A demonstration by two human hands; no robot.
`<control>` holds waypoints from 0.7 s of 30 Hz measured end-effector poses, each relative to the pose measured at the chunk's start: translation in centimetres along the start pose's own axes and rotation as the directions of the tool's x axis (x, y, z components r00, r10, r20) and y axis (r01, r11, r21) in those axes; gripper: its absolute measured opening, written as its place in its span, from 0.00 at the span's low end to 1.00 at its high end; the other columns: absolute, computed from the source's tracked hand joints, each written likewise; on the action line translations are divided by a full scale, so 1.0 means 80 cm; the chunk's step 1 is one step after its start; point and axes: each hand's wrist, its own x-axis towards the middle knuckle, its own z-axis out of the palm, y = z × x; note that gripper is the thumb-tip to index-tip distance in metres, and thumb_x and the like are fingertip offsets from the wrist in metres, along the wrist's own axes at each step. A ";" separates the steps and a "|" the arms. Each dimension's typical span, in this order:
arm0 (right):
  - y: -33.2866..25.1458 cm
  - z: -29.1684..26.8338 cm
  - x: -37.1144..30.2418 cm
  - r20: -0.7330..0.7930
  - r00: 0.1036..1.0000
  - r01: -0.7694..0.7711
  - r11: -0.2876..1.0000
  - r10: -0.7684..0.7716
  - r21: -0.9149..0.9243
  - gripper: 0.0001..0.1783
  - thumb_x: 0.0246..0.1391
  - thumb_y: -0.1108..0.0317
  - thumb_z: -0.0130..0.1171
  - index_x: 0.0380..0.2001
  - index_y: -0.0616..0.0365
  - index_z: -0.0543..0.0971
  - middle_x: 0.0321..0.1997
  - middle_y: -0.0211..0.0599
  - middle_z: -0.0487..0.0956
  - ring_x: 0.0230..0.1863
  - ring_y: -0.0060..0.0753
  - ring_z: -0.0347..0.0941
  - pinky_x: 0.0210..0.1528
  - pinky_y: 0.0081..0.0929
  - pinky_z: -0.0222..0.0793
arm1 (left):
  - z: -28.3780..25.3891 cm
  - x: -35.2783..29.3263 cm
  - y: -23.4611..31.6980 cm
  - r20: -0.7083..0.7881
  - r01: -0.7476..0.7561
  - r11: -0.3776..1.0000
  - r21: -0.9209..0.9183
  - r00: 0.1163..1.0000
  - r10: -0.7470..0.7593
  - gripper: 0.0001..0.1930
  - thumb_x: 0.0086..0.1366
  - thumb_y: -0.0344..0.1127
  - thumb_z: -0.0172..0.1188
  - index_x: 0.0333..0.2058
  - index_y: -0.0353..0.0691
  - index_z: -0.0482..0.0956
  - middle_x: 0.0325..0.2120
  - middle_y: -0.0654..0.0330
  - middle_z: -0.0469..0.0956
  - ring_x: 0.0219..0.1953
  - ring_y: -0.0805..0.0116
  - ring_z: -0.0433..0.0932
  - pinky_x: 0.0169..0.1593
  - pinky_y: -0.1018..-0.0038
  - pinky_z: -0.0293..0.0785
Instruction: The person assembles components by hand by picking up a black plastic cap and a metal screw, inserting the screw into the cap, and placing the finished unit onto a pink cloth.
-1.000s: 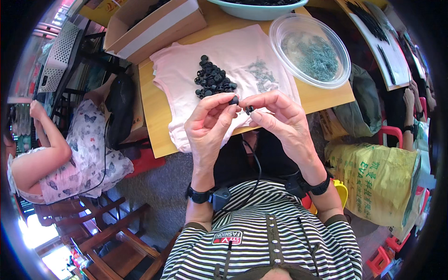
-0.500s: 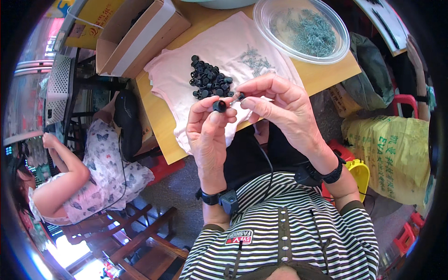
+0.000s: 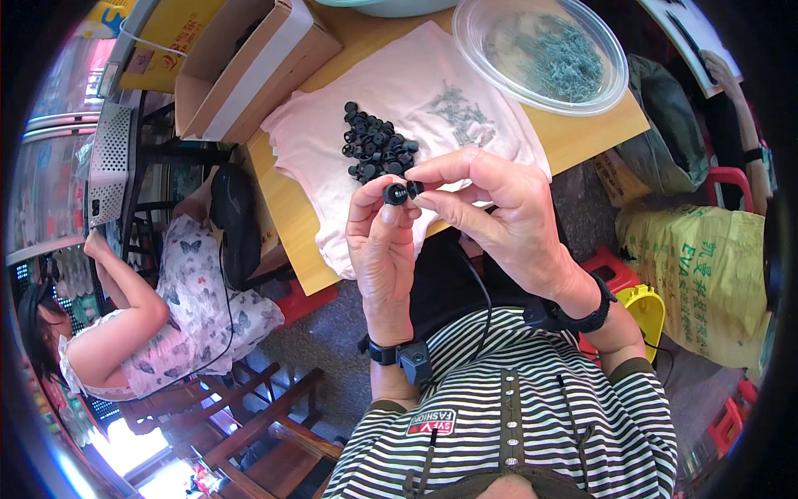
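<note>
My left hand [image 3: 381, 254] pinches a round black plastic part [image 3: 395, 194] between thumb and fingertips, its ringed end facing up. Close beside it, my right hand [image 3: 503, 208] grips a smaller black piece [image 3: 414, 190] with thumb and forefinger. The two pieces are side by side; whether they touch I cannot tell. Beyond my hands, a pile of small black plastic parts [image 3: 376, 143] lies on a pale pink cloth [image 3: 320, 125]. To its right, thin silvery pins or screws [image 3: 459, 110] are scattered on the same cloth.
A clear plastic bowl [image 3: 474, 62] of small metal pieces stands at the table's far right. An open cardboard box [image 3: 274, 71] is at the far left of the wooden table [image 3: 582, 137]. Another person [image 3: 125, 333] sits at left. Yellow sacking [image 3: 698, 274] is at right.
My right hand has turned and brought its small black piece close against the round part. The round part's end now faces up more, showing its rings. The whole view has shifted slightly.
</note>
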 end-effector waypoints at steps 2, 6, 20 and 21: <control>-0.001 0.000 0.000 0.006 1.000 0.007 1.000 -0.007 -0.008 0.10 0.51 0.76 0.61 0.39 0.63 0.79 0.35 0.36 0.80 0.35 0.26 0.79 0.34 0.20 0.78 | -0.001 0.000 -0.001 -0.004 -0.010 1.000 0.019 1.000 0.010 0.12 0.63 0.24 0.58 0.46 0.36 0.75 0.42 0.57 0.77 0.42 0.71 0.78 0.47 0.76 0.77; -0.009 -0.002 0.001 0.035 0.999 -0.031 0.998 0.033 -0.050 0.10 0.51 0.77 0.61 0.39 0.64 0.79 0.35 0.36 0.80 0.34 0.26 0.79 0.34 0.20 0.78 | 0.000 -0.001 -0.001 -0.006 -0.035 0.997 0.064 0.999 0.035 0.13 0.61 0.23 0.59 0.46 0.36 0.75 0.42 0.58 0.77 0.42 0.71 0.78 0.48 0.74 0.77; 0.014 -0.009 -0.006 0.017 0.994 -0.109 0.990 0.108 0.088 0.14 0.54 0.79 0.58 0.45 0.63 0.80 0.41 0.37 0.79 0.38 0.22 0.77 0.38 0.17 0.77 | 0.013 0.007 -0.004 0.027 -0.123 0.953 0.275 0.992 0.121 0.14 0.56 0.17 0.61 0.43 0.32 0.78 0.43 0.58 0.74 0.41 0.72 0.78 0.48 0.74 0.79; 0.014 -0.010 -0.005 0.014 0.992 -0.128 0.988 0.127 0.090 0.14 0.54 0.79 0.58 0.44 0.63 0.80 0.40 0.37 0.80 0.38 0.22 0.77 0.38 0.18 0.77 | 0.014 0.007 -0.004 0.019 -0.119 0.953 0.278 0.993 0.118 0.14 0.56 0.17 0.61 0.43 0.32 0.78 0.43 0.58 0.74 0.41 0.72 0.78 0.48 0.74 0.79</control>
